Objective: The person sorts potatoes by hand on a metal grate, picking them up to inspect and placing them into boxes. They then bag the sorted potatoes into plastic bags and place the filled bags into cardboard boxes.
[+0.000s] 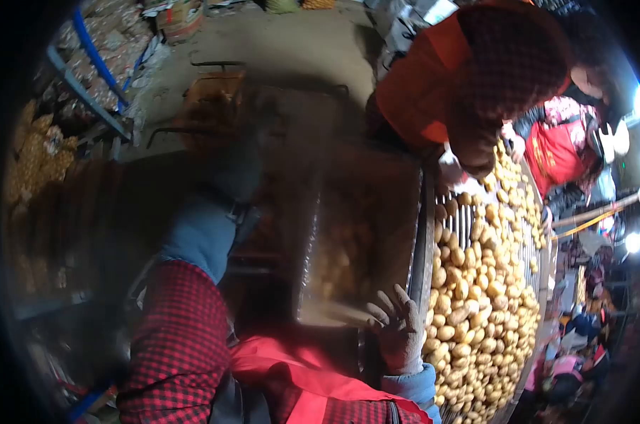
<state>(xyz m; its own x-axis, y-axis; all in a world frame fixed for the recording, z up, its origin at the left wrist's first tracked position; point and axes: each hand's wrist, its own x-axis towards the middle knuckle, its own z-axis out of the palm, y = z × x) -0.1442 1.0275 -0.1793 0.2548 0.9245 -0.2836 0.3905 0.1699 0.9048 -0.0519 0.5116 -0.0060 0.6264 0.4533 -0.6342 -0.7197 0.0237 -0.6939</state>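
Observation:
My right hand (399, 332), in a pale glove with a blue cuff, is at the near right corner of a bin (304, 283) with a shiny edge. Its fingers are spread apart. Blurred potatoes (341, 272) show inside the bin. On the other side, my left arm reaches forward in a checked sleeve and blue cuff, a dark band at its wrist. My left hand (253, 152) is dark and smeared by motion near the bin's far left side, its fingers indistinct.
A slatted sorting table (466, 226) heaped with potatoes (479, 311) runs along the right. A person in an orange vest (419, 85) leans over its far end, beside another in a red apron (555, 157). An orange crate (214, 99) stands on the floor; blue rails (94, 56) are at left.

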